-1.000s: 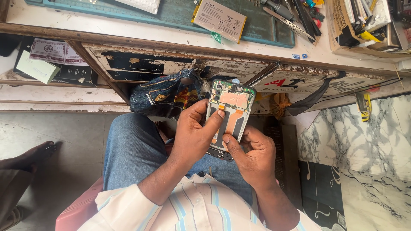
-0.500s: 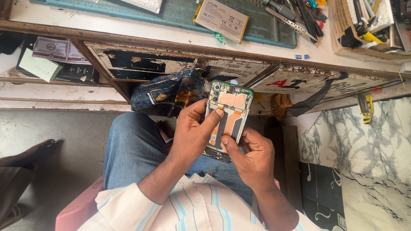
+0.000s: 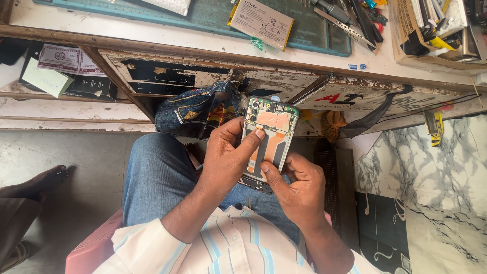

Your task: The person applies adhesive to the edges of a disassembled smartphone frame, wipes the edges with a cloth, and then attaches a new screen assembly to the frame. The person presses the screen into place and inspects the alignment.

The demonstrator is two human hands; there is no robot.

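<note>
A: Both hands are on it: the opened smartphone with its back cover off, green circuit board and orange patches showing (image 3: 268,137), held upright over the lap in blue jeans (image 3: 157,175), just below the edge of the worn wooden desk (image 3: 213,76).

B: Changes from a moment ago?

A: Small ones. The phone has tilted a touch and sits slightly lower and more to the right against the desk front. The left hand (image 3: 225,160) still wraps the phone's left edge, and its forefinger now lies further across, tip on the orange strip. The right hand (image 3: 299,185) stays clamped on the lower right corner, thumb pressed on the dark middle of the phone.

B: So both closed on the phone?

A: Yes, both curled round it, neither one spread.

B: What can't you make out?

A: The phone's bottom end is buried under the two hands. The fingers behind the phone are out of sight. The small parts on the board are too fine to tell apart.

B: And around it?

A: A flat white rectangular phone battery (image 3: 261,23) lies on the teal cutting mat (image 3: 213,15) up on the desk, well apart from the hands. Metal tools (image 3: 350,18) at the top are cut off by the frame edge. A crumpled blue patterned cloth (image 3: 195,109) hangs under the desk just left of the phone. At the far left, a bare foot (image 3: 43,180) of another person rests on the floor, the rest cut off.
</note>
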